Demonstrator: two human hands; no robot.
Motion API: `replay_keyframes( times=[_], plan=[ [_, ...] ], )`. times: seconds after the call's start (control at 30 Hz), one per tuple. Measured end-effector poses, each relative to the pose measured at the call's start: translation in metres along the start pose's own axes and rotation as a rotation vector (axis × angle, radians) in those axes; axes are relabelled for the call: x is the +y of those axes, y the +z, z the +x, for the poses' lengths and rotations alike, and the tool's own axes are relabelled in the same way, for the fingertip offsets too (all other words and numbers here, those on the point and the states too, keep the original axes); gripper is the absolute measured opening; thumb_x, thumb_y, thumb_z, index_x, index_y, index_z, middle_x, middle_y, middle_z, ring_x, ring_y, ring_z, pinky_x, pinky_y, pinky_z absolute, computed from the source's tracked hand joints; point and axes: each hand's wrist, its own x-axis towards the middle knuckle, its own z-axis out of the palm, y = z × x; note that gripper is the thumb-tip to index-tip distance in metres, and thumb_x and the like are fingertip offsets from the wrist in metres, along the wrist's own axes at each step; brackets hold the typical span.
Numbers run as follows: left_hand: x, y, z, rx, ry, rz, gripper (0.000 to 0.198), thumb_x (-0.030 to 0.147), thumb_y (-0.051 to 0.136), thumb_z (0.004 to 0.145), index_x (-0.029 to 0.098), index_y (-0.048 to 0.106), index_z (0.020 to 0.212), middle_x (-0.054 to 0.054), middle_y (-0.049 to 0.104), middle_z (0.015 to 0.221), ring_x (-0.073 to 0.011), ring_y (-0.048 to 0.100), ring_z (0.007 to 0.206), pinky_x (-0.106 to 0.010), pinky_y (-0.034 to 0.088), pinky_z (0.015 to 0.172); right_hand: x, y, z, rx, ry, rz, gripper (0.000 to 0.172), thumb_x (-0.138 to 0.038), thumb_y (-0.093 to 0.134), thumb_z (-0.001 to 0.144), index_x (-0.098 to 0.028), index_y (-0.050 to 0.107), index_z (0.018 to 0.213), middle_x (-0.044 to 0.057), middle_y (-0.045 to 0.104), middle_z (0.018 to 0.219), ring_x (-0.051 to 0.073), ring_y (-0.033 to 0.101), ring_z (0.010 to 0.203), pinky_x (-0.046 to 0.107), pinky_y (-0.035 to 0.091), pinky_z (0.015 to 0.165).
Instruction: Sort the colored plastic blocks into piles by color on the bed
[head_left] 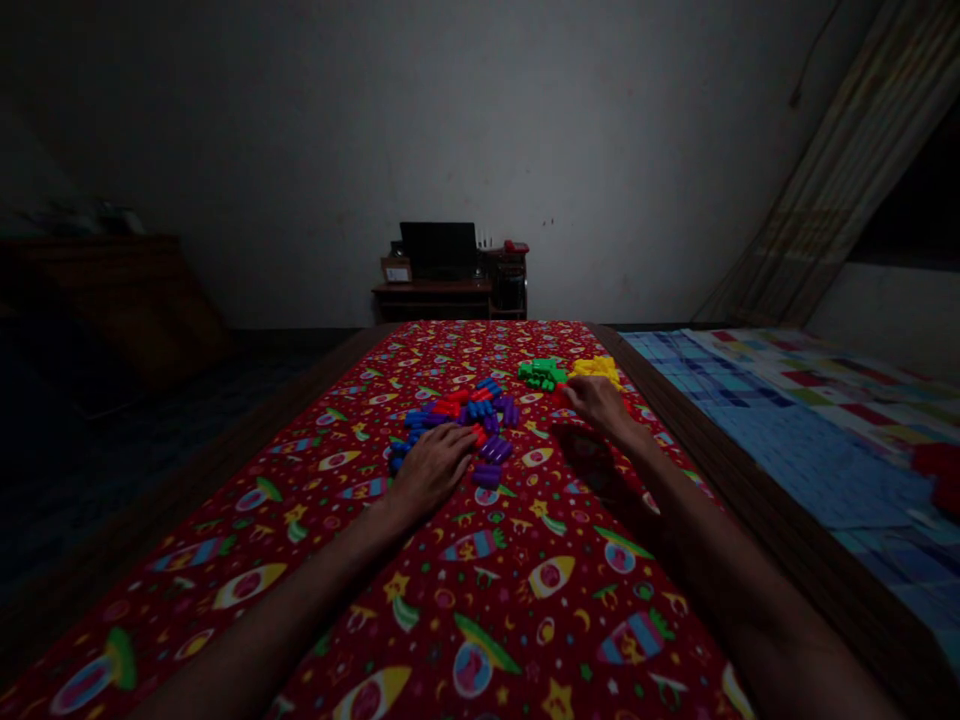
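**Red block at your right fingertips, mixed pile under your left**

You have a red block (561, 395) at the tips of your right hand (598, 402), thumb and fingers closed together on it; most of it is hidden by the hand. Just beyond that hand lie the yellow blocks (594, 369), bunched close together. The green blocks (541, 375) sit beside them, ahead of your right fingertips and a little to the left.

Your left hand (433, 465) is palm down over the near side of a mixed pile (480, 408) of blue, red and purple blocks, its fingers lying close together. You cannot tell from here whether it grips anything underneath. A few purple blocks (495, 450) lie just right of its fingertips, between your two hands.

Under everything is a red cloth (547, 640) printed with rockets and stars, spread over the worktop, whose brown edge (787, 545) shows to the right of your right forearm. Past that edge lies a blue plaid sheet (697, 410). Well beyond both hands, a small desk (435, 287) carries a dark monitor (439, 248) against the wall. A wooden cabinet (127, 290) stands far to your left, and a curtain (810, 200) hangs far to your right.
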Motion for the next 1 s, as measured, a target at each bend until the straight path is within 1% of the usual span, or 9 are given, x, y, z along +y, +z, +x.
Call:
replay_keyframes(
  times=[0.13, 0.23, 0.33, 0.47, 0.63, 0.73, 0.87, 0.93, 1.0],
  plan=[
    [-0.001, 0.002, 0.001, -0.058, -0.012, 0.105, 0.032, 0.026, 0.044, 0.094, 0.021, 0.055, 0.124, -0.009, 0.061, 0.128, -0.0247, 0.054, 0.113, -0.041, 0.040, 0.094, 0.038, -0.009, -0.003, -0.008, 0.304, -0.217, 0.033, -0.027, 0.044, 0.091, -0.009, 0.071, 0.094, 0.018, 0.070, 0.095, 0.022, 0.064, 0.083, 0.026, 0.037, 0.065],
    [0.001, 0.000, 0.006, -0.091, -0.051, 0.168, 0.034, 0.027, 0.048, 0.093, 0.021, 0.053, 0.127, -0.010, 0.060, 0.129, -0.0274, 0.053, 0.112, -0.042, 0.039, 0.087, 0.053, -0.007, -0.006, -0.053, 0.423, -0.229, 0.033, -0.030, 0.046, 0.090, -0.008, 0.069, 0.101, 0.020, 0.069, 0.104, 0.025, 0.065, 0.092, 0.027, 0.040, 0.069],
    [0.000, 0.001, 0.012, -0.108, -0.054, 0.169, 0.028, 0.027, 0.050, 0.093, 0.021, 0.056, 0.120, -0.010, 0.065, 0.119, -0.0280, 0.054, 0.108, -0.041, 0.037, 0.083, 0.057, -0.003, -0.006, -0.101, 0.429, -0.190, 0.035, -0.032, 0.047, 0.089, -0.009, 0.069, 0.103, 0.018, 0.069, 0.104, 0.025, 0.065, 0.094, 0.027, 0.041, 0.069],
    [-0.007, 0.004, 0.013, -0.053, -0.040, 0.144, 0.019, 0.029, 0.052, 0.091, 0.018, 0.060, 0.104, -0.011, 0.066, 0.103, -0.0276, 0.054, 0.101, -0.040, 0.036, 0.083, 0.054, -0.006, -0.006, -0.149, 0.351, -0.159, 0.031, -0.028, 0.051, 0.086, -0.010, 0.069, 0.104, 0.016, 0.070, 0.103, 0.023, 0.064, 0.092, 0.026, 0.041, 0.069],
    [-0.010, 0.005, 0.007, 0.006, -0.073, 0.092, 0.015, 0.031, 0.055, 0.087, 0.018, 0.059, 0.094, -0.010, 0.064, 0.096, -0.0268, 0.055, 0.095, -0.038, 0.037, 0.080, 0.035, -0.017, -0.002, -0.060, 0.308, -0.192, 0.031, -0.028, 0.050, 0.089, -0.011, 0.069, 0.106, 0.017, 0.068, 0.108, 0.024, 0.061, 0.101, 0.027, 0.042, 0.077],
    [-0.009, 0.005, 0.006, 0.022, -0.093, 0.056, 0.012, 0.029, 0.055, 0.086, 0.019, 0.058, 0.091, -0.009, 0.064, 0.093, -0.0258, 0.056, 0.091, -0.038, 0.038, 0.079, 0.004, -0.016, -0.003, -0.008, 0.188, -0.168, 0.029, -0.025, 0.047, 0.091, -0.010, 0.070, 0.102, 0.017, 0.069, 0.103, 0.024, 0.062, 0.096, 0.028, 0.042, 0.078],
    [-0.007, 0.003, 0.008, 0.042, -0.120, 0.001, 0.010, 0.030, 0.055, 0.084, 0.019, 0.057, 0.085, -0.007, 0.064, 0.088, -0.0240, 0.058, 0.087, -0.037, 0.040, 0.077, -0.053, 0.005, -0.016, -0.126, -0.245, 0.161, 0.026, -0.025, 0.050, 0.090, -0.012, 0.069, 0.102, 0.011, 0.071, 0.090, 0.017, 0.062, 0.078, 0.024, 0.041, 0.068],
    [-0.006, 0.001, 0.011, 0.072, -0.152, -0.051, 0.008, 0.028, 0.057, 0.081, 0.020, 0.056, 0.082, -0.005, 0.064, 0.086, -0.0231, 0.058, 0.086, -0.036, 0.041, 0.077, -0.077, 0.017, -0.026, -0.189, -0.456, 0.330, 0.026, -0.024, 0.054, 0.088, -0.013, 0.066, 0.108, 0.010, 0.070, 0.094, 0.016, 0.062, 0.078, 0.023, 0.041, 0.068],
    [-0.003, -0.002, 0.014, 0.098, -0.197, -0.127, 0.005, 0.023, 0.057, 0.076, 0.021, 0.056, 0.080, -0.004, 0.065, 0.085, -0.0219, 0.060, 0.084, -0.034, 0.044, 0.075, -0.091, 0.027, -0.034, -0.206, -0.575, 0.410, 0.028, -0.019, 0.055, 0.087, -0.013, 0.064, 0.112, 0.011, 0.070, 0.098, 0.017, 0.061, 0.081, 0.023, 0.041, 0.070]
  ],
)
